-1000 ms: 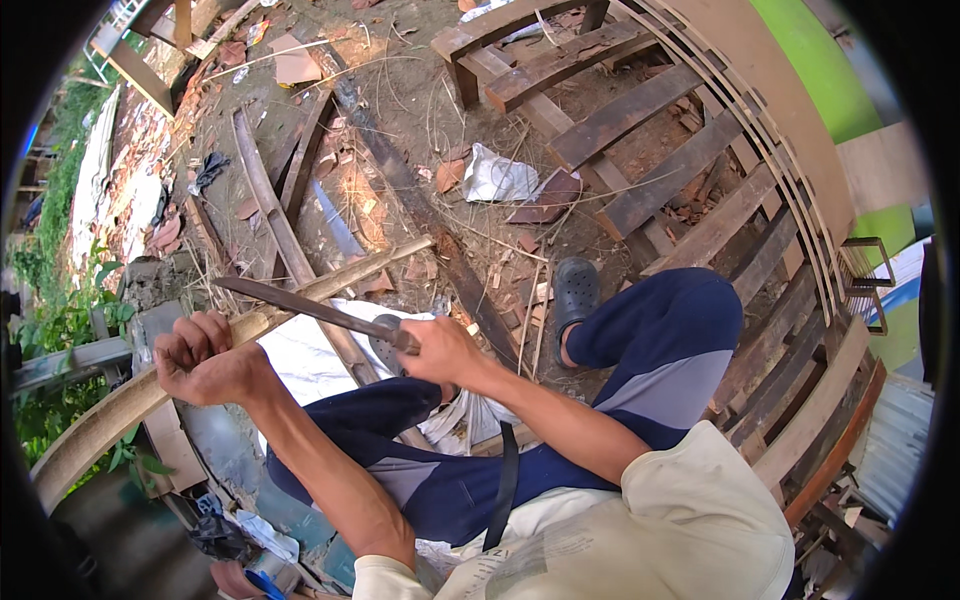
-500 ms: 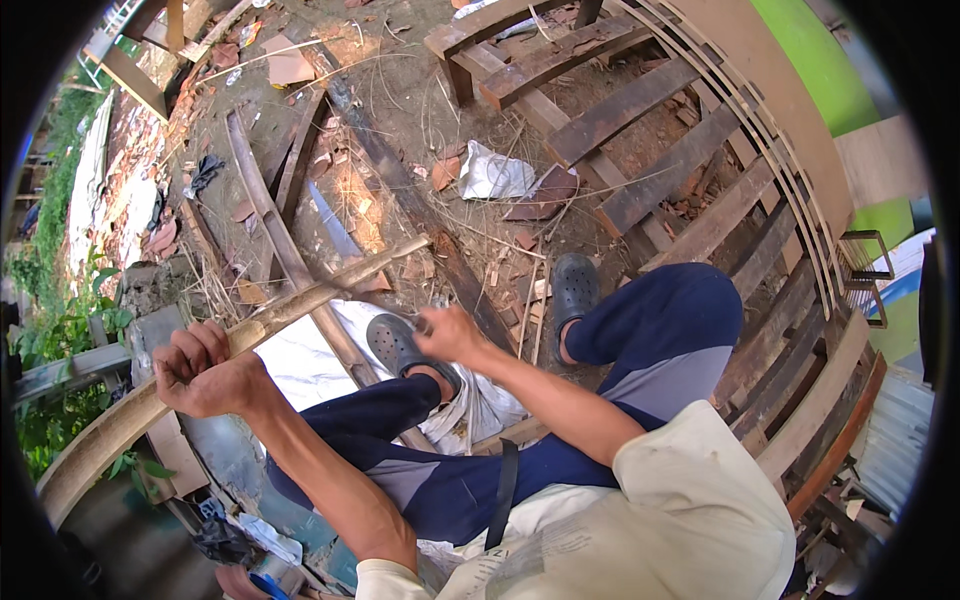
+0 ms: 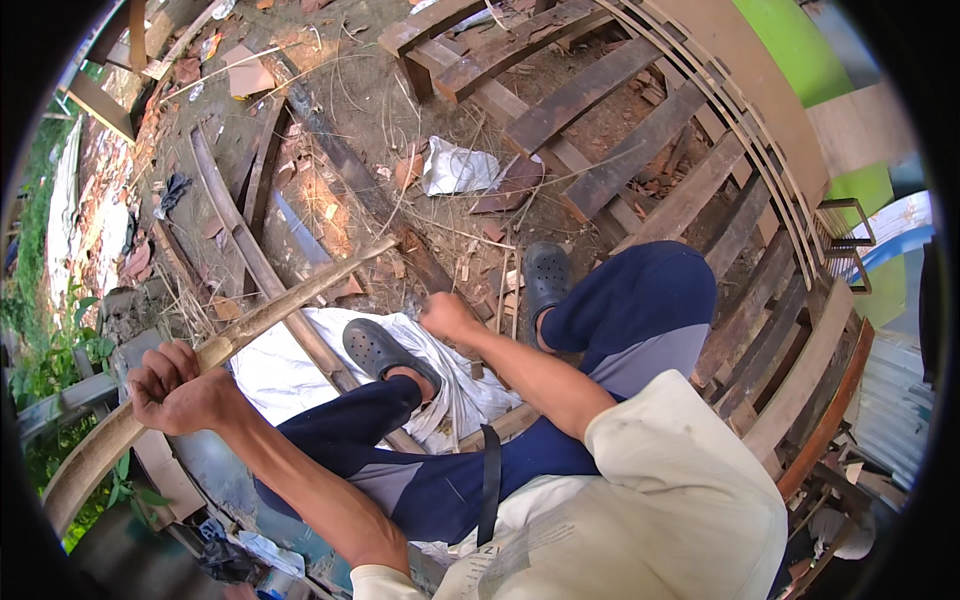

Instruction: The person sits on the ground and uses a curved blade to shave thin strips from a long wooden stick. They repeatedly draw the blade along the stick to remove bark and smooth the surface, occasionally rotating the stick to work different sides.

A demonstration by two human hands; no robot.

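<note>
A long split bamboo pole (image 3: 290, 300) slants from the lower left up toward the middle. My left hand (image 3: 182, 388) is closed around it, fingers wrapped over the top. My right hand (image 3: 449, 318) is a fist, apart from the pole's far end and to its right; whatever it may hold is not discernible. Beneath the held pole, a second split bamboo length (image 3: 262, 265) crosses at an angle. A white sheet (image 3: 285, 375) lies under them, beside my dark clog (image 3: 385, 352).
A slatted wooden frame (image 3: 640, 150) stands at the right, with thin curved strips (image 3: 745, 110) along its far side. Wooden beams (image 3: 350, 180), a white scrap (image 3: 458, 168) and broken tile pieces litter the ground ahead. Green plants (image 3: 60, 350) grow at the left.
The view has shifted, moving the scene slightly left. My right hand has drawn back from the bamboo pole; the dark, thin shape between them no longer shows. My left hand keeps its grip.
</note>
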